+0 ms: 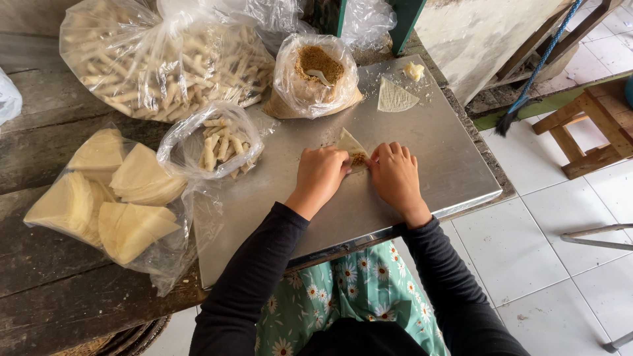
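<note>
A triangular pastry wrapper (351, 146) with a line of brown filling lies on the steel sheet (428, 151) that covers the counter, near its middle. Both hands work its lower edge: the left hand (320, 175) has its fingers curled shut over the wrapper's left side, and the right hand (395, 173) pinches the right side, each grip closed on the thin dough. The sheet looks fragile; pressing too hard or rolling unevenly could tear it or squeeze filling out at the ends. Just behind stands an open clear bag of brown crumbs (316, 76) with a spoon in it, and to its right a spare wrapper (395, 97) and a small lump of dough (413, 70). To the left, a small clear bag (214, 142) holds finished rolls, a far larger one (165, 62) sits behind it, and a clear bag of stacked yellow wrappers (109, 198) rests on the worn wooden boards (39, 277). No labels show.
</note>
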